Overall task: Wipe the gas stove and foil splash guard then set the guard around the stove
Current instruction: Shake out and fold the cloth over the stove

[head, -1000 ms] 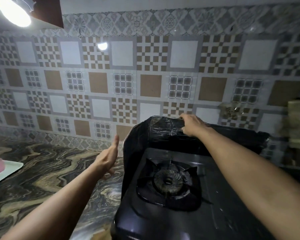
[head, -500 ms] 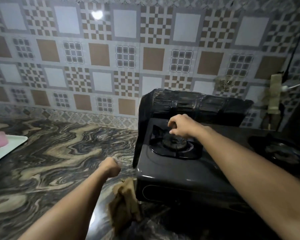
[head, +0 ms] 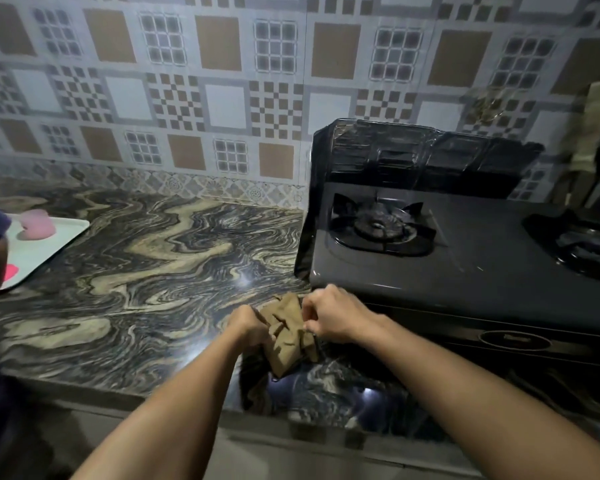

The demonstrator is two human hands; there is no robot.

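From your head camera, your left hand [head: 248, 323] and right hand [head: 333, 315] each pinch a side of the crumpled brown cloth [head: 286, 336], fingers curled into its soft folds, on the glossy swirled-marble counter [head: 136, 271] just in front of the stove. The matte dark gas stove [head: 465, 268] sits to your right, its pronged round burner [head: 378, 223] bare. The dark, creased, shiny splash guard [head: 413, 157] stands upright around its back and left side, against the patterned tile wall [head: 187, 81].
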